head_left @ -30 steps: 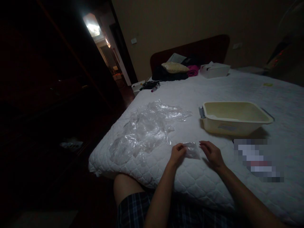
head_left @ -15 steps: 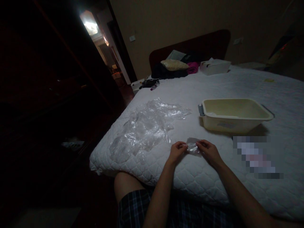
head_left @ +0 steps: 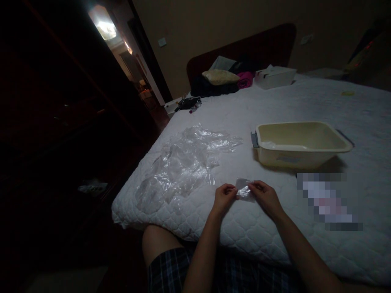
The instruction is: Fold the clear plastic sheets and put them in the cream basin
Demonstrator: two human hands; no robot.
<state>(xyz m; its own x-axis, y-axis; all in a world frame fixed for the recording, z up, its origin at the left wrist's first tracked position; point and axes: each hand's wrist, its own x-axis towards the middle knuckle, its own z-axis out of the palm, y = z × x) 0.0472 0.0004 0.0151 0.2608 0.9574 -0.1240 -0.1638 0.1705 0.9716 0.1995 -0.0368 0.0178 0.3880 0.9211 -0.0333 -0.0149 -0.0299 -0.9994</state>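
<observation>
Between my two hands is a small folded clear plastic bag [head_left: 243,192], held just above or on the near edge of the bed. My left hand [head_left: 225,197] pinches its left side. The fingers of my right hand [head_left: 265,197] are closed on its upper right side. To the left, a spread of crumpled clear plastic bags [head_left: 186,160] lies on the white quilted mattress cover [head_left: 250,232]. A cream plastic basin [head_left: 293,156] with grey handles stands beyond my right hand, with a bit of clear plastic at its inner left.
A blurred-out flat item [head_left: 328,201] lies right of my right hand. Toward the headboard [head_left: 269,40] are a patterned pillow [head_left: 220,77], a rolled pink cloth [head_left: 244,80] and a white box [head_left: 275,78]. The bed's left side drops to a dark floor.
The view has shifted slightly, so everything sits a little further left. The small bag looks flatter and more spread between my fingers; both hands still grip it.
</observation>
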